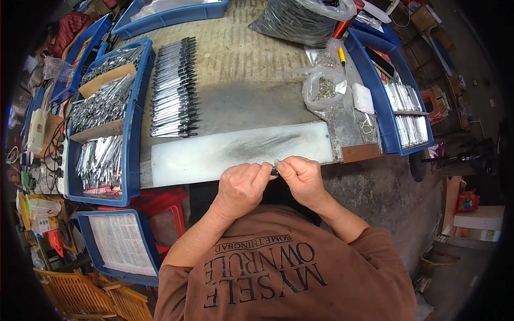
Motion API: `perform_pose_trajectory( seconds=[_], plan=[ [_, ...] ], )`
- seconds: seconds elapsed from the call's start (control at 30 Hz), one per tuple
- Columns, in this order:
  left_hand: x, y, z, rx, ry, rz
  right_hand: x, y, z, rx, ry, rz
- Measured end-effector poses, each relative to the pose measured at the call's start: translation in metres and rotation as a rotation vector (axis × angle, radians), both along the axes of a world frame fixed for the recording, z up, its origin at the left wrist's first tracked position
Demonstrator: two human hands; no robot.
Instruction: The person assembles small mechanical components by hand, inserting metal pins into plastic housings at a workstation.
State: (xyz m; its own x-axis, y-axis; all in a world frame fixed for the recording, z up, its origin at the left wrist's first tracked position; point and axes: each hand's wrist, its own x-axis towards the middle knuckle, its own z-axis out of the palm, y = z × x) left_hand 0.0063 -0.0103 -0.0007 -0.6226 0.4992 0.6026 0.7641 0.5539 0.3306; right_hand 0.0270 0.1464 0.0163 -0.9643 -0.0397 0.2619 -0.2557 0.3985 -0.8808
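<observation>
My left hand and my right hand meet at the near edge of a white board. Between their fingertips a small black part shows, pinched from both sides. Most of it is hidden by my fingers, so its kind is unclear. Dark smudges mark the board just beyond my hands. Past the board, to the left, lies a neat column of slim silver pieces with black ends, laid side by side.
At left, a blue bin with cardboard dividers holds many similar silver pieces. Another blue bin stands at right. A bag of small metal parts, a yellow-handled screwdriver and a large bag of dark parts sit at the back right.
</observation>
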Motion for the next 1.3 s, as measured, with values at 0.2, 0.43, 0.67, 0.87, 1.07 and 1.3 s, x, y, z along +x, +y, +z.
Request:
perform_pose_trajectory(
  seconds=[0.2,0.43,0.67,0.87,1.07,1.3],
  plan=[
    [-0.007,-0.002,0.006,-0.016,-0.003,-0.003,-0.014,0.014,0.000,-0.003,-0.022,0.153],
    [-0.007,-0.004,0.009,-0.054,-0.034,-0.002,-0.017,0.032,0.004,0.087,0.016,0.320],
    [-0.006,-0.002,0.011,-0.067,-0.058,-0.055,-0.022,0.033,-0.002,0.211,0.249,0.409],
    [-0.008,-0.004,0.016,-0.062,-0.068,-0.108,-0.028,0.039,0.004,0.226,0.279,0.461],
    [-0.006,-0.002,0.018,-0.058,-0.042,-0.051,-0.024,0.037,-0.006,0.224,0.372,0.345],
    [-0.008,-0.002,0.020,-0.084,-0.011,-0.049,-0.024,0.037,-0.005,0.228,0.319,0.335]
  ],
)
